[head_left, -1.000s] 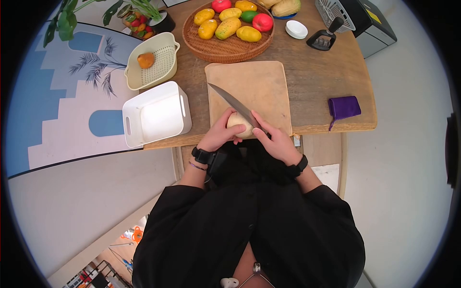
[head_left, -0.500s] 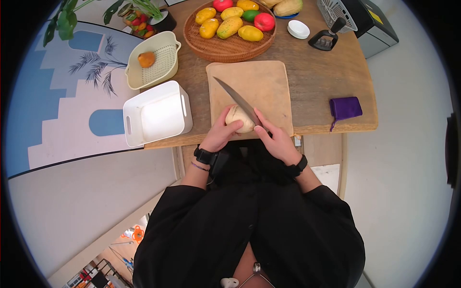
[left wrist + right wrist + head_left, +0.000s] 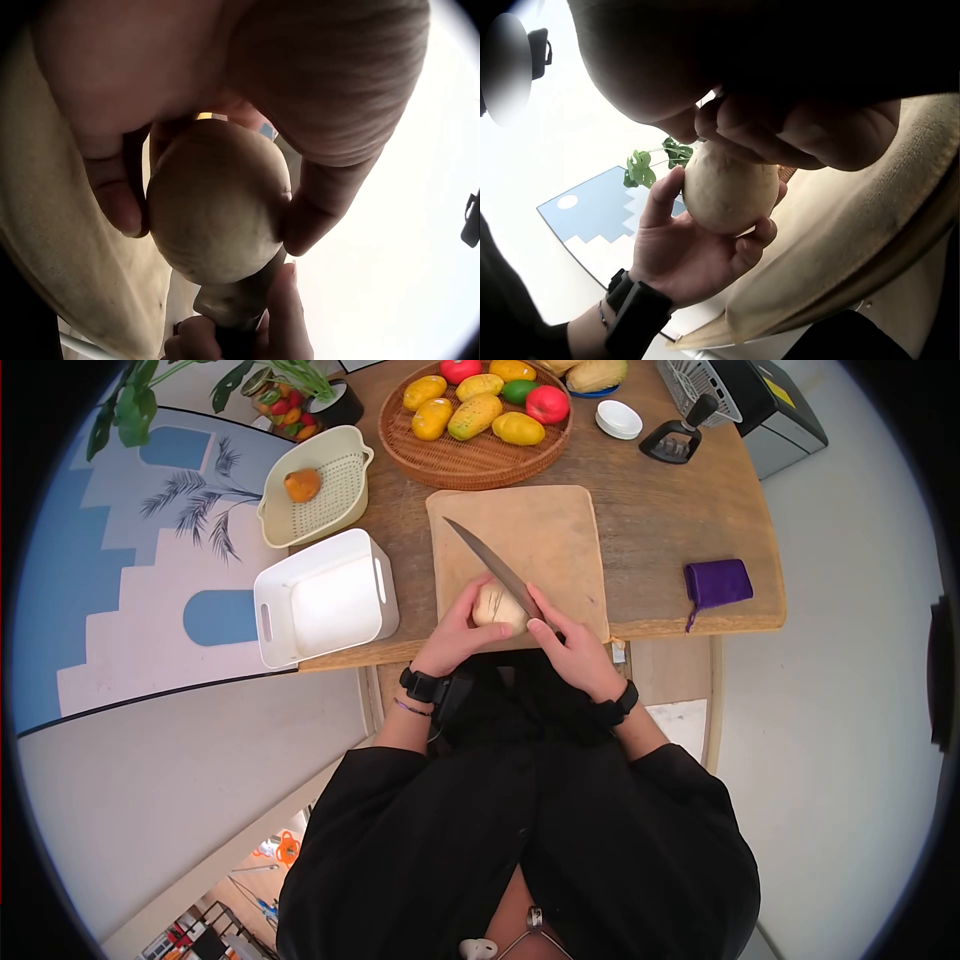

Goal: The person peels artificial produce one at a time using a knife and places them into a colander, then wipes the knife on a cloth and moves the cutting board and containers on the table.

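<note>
In the head view a round, cream-coloured root vegetable [image 3: 496, 610] with thin dark lines is held over the near edge of the cutting board [image 3: 520, 525]. My left hand [image 3: 452, 637] grips it from the left, thumb on the near side. My right hand [image 3: 577, 655] holds a large knife [image 3: 482, 556] by its handle, the blade slanting to the far left along the vegetable's right side. From the left wrist, the vegetable [image 3: 217, 206] fills the space between thumb and fingers, with part of the blade [image 3: 238, 298] behind it. The right wrist view shows the vegetable [image 3: 731, 191] cupped in the left hand [image 3: 690, 259].
Left of the board stand a white bin [image 3: 330, 600] and a pale colander [image 3: 345, 485] with an orange-brown fruit [image 3: 302, 485]. A wicker tray [image 3: 480, 475] of fruit lies behind. To the right are white dishes [image 3: 618, 420], a black-handled tool [image 3: 672, 445] and a purple pouch [image 3: 718, 584].
The vegetable has turned in the left hand, bringing dark lines into view on top. Both hands have shifted slightly away from the body, and the knife tip has moved a little farther over the board.
</note>
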A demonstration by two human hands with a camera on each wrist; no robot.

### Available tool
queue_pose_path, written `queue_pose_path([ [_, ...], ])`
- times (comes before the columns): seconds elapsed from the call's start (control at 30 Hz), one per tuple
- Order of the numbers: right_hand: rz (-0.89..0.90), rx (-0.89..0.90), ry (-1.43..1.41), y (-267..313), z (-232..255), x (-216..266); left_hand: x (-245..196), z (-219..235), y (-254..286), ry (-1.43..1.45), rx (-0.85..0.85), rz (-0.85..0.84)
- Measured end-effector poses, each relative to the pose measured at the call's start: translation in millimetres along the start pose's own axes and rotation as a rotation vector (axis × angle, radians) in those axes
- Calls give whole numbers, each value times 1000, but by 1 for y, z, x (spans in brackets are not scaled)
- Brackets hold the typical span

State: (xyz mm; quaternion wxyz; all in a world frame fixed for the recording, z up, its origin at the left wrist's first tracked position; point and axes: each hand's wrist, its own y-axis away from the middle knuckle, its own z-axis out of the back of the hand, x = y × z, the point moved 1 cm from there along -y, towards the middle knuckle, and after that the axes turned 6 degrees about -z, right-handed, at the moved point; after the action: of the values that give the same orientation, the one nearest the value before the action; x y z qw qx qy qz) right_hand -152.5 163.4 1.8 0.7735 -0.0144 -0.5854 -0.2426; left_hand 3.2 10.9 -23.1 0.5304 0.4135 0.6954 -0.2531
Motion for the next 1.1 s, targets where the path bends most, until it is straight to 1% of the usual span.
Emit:
queue_pose_path([
  [0.03,2,-2,12,-1,-1,-1,2,0,0,-1,-3,-1],
  [0.07,4,1,12,0,-1,0,6,0,0,56,-52,24],
  [0.1,38,1,12,1,-3,2,10,1,-1,114,-99,50],
  [0.13,70,1,13,2,-4,3,13,1,-1,113,-100,50],
  [0.2,72,-6,-5,3,-6,4,21,3,-1,233,-155,105],
  [0.27,74,-14,-23,3,-5,5,18,0,0,227,-148,89],
  [0.33,33,4,36,4,-3,7,16,2,1,221,-145,73],
  [0.4,24,-12,20,3,-3,2,14,9,3,174,0,-25],
  [0.43,15,-25,5,3,-2,-1,6,8,4,174,1,-25],
  [0.5,10,-19,13,3,-2,-4,-10,4,6,342,8,185],
  [0.53,4,-14,20,2,-2,-4,-10,5,6,340,5,183],
  [0.57,7,-13,20,2,-3,-3,-10,5,4,346,-8,218],
  [0.6,35,-6,3,3,-4,-1,-9,5,3,353,-20,254],
  [0.63,61,0,-14,5,-5,0,-7,4,2,353,-18,256],
  [0.7,58,1,-17,8,-6,5,-3,2,1,316,-117,285],
  [0.73,56,4,-20,9,-6,6,1,2,1,316,-116,286],
  [0.8,65,-6,-13,9,-7,4,7,1,-1,284,-149,203],
  [0.87,76,-16,-7,8,-7,5,6,-2,0,305,-138,186],
  [0.93,42,19,-12,8,-5,9,4,-1,2,325,-126,169],
  [1.0,51,8,-18,6,-5,9,1,3,3,443,-26,128],
  [1.07,58,-1,-24,7,-4,9,1,5,3,451,-16,121],
  [1.1,28,13,-3,7,-3,11,2,5,3,458,-10,114],
])
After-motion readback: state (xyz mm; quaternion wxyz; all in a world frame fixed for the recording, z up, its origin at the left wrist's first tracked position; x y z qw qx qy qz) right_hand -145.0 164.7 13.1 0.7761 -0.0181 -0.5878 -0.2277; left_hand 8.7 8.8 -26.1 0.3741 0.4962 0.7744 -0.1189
